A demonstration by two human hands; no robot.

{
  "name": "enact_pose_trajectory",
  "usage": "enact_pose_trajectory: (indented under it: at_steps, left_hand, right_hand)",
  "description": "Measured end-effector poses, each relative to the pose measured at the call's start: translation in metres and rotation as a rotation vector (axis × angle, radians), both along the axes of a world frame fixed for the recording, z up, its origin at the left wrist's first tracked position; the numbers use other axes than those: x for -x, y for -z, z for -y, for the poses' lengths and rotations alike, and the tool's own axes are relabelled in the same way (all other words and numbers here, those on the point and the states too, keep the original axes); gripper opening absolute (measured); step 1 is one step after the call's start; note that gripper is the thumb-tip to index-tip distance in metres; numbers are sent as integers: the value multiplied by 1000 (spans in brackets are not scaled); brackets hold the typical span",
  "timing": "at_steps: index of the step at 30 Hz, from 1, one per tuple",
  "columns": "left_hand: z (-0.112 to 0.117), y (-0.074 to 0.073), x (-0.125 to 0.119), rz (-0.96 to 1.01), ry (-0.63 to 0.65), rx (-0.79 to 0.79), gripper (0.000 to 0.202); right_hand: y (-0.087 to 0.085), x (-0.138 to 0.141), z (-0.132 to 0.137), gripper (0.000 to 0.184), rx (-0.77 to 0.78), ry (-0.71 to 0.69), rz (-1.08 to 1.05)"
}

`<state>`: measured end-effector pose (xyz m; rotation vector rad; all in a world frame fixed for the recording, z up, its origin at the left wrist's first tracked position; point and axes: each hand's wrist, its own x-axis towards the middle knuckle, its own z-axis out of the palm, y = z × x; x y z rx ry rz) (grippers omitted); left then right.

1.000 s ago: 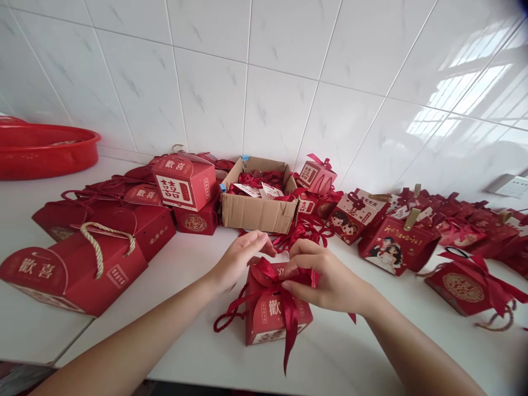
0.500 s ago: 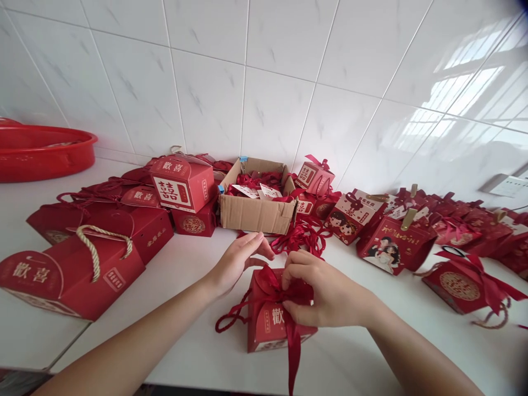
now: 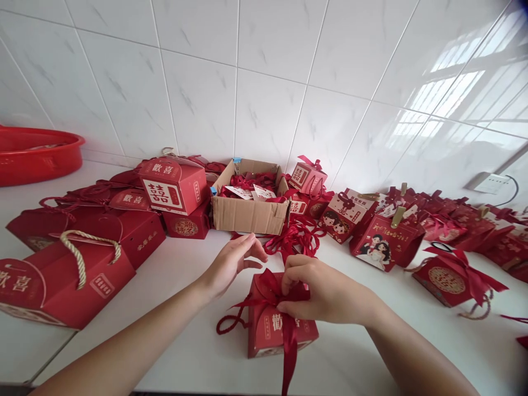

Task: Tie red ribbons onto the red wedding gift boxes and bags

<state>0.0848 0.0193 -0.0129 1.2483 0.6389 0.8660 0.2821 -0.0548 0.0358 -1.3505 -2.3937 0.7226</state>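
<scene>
A small red gift box (image 3: 258, 333) with gold and white lettering stands on the white counter (image 3: 181, 341) in front of me. Satin ribbon (image 3: 290, 349) is tied across its top in a bow, with one long tail hanging down the front and a shorter end poking out to the left. My right hand (image 3: 324, 289) pinches the ribbon at the knot between thumb and fingers. Just left of the box, my left hand (image 3: 231, 264) hovers with curved, parted fingers and nothing in them. A dark red cord handle (image 3: 226, 325) loops from the box's left side.
Behind the box, a cardboard carton (image 3: 249, 216) holds ribbons and cards, with loose red ribbon (image 3: 303, 236) beside it. Red gift boxes crowd the left (image 3: 103, 280) and right (image 3: 388, 242). A red basin (image 3: 45, 157) stands far left, against the tiled wall.
My left hand has drawn back a little from the box, and a ribbon end now sticks out leftward. The right hand keeps its pinch at the knot. The view has shifted slightly right.
</scene>
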Motion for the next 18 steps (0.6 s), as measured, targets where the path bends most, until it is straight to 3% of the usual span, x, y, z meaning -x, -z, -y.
enact_pose_trajectory:
  at_steps: [18]
  left_hand:
    - [-1, 2, -3, 5, -17, 49, 42]
  right_hand:
    - [-2, -5, 2, 10, 25, -36, 36]
